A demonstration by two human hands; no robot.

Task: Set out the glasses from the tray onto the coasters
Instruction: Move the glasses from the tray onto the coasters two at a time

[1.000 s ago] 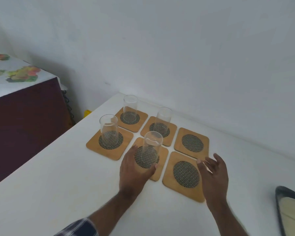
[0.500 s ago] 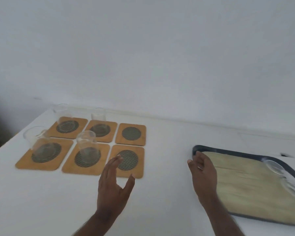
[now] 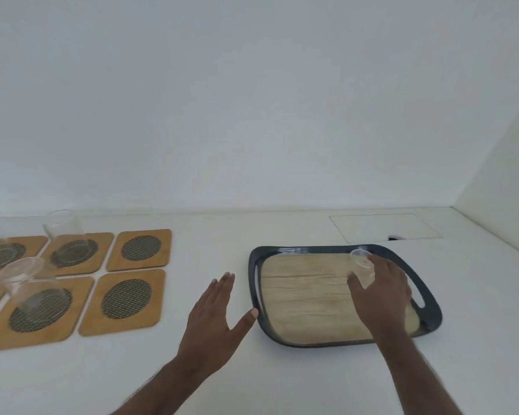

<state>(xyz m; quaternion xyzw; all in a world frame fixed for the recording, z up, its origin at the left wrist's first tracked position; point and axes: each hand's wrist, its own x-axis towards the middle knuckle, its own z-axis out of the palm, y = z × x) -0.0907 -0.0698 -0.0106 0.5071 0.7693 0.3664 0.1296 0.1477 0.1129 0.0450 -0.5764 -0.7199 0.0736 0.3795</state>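
A dark-rimmed tray (image 3: 312, 249) with a wood-look floor lies on the white table at the right. My right hand (image 3: 381, 295) reaches into its far right part, with thumb and fingers wrapped around a clear glass (image 3: 360, 260) that stands there. My left hand (image 3: 216, 319) hovers open above the table, between the tray and the wooden coasters. Two coasters (image 3: 141, 250) (image 3: 126, 298) nearest the tray are bare. Further left, clear glasses (image 3: 62, 232) (image 3: 21, 280) stand on other coasters, and the left edge of the view cuts off the rest.
A white wall runs along the back of the table, and a side wall closes the right end. A rectangular hatch panel (image 3: 384, 227) is set in the tabletop behind the tray.
The view has swung right from the coasters to the tray. My right hand moved from the tray's left rim to the glass and closed around it. My left hand left the coasters and drifted right.
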